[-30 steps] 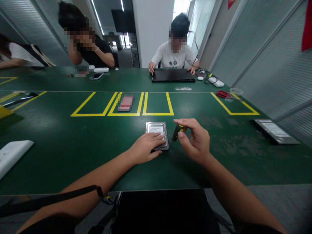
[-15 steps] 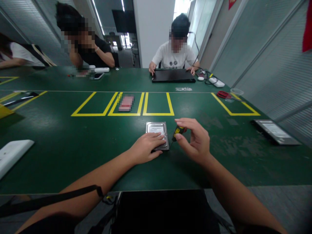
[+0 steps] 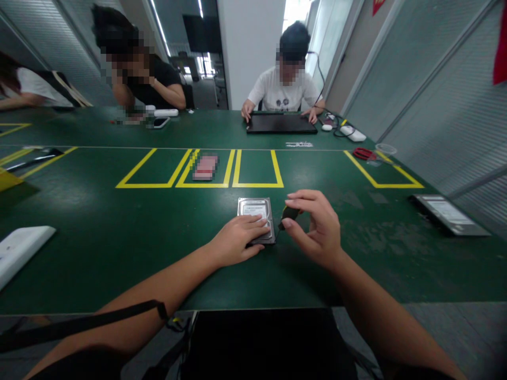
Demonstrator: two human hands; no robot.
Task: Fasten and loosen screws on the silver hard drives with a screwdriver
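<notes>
A silver hard drive [image 3: 253, 207] lies flat on the green table in front of me. My left hand [image 3: 240, 237] rests across its near part, fingers stretched out on top and the thumb along its near edge. Between thumb and fingers, my right hand [image 3: 317, 227] pinches a short black-and-yellow screwdriver [image 3: 289, 214] beside the drive. The tool leans, its thin shaft pointing down to the drive's near right corner. Whether the tip sits in a screw there is too small to tell.
Another drive-like device [image 3: 449, 215] lies at the right edge. Yellow tape frames [image 3: 257, 185] mark the table, one around a blurred pink item [image 3: 205, 168]. A white power strip [image 3: 26, 250] is at left. Across the table, a person [image 3: 283, 92] holds a black panel [image 3: 282, 123]; others sit further left.
The screwdriver has turned in my right fingers: its yellow patch, facing me before, is now mostly out of sight. My left hand and the hard drive have stayed put.
</notes>
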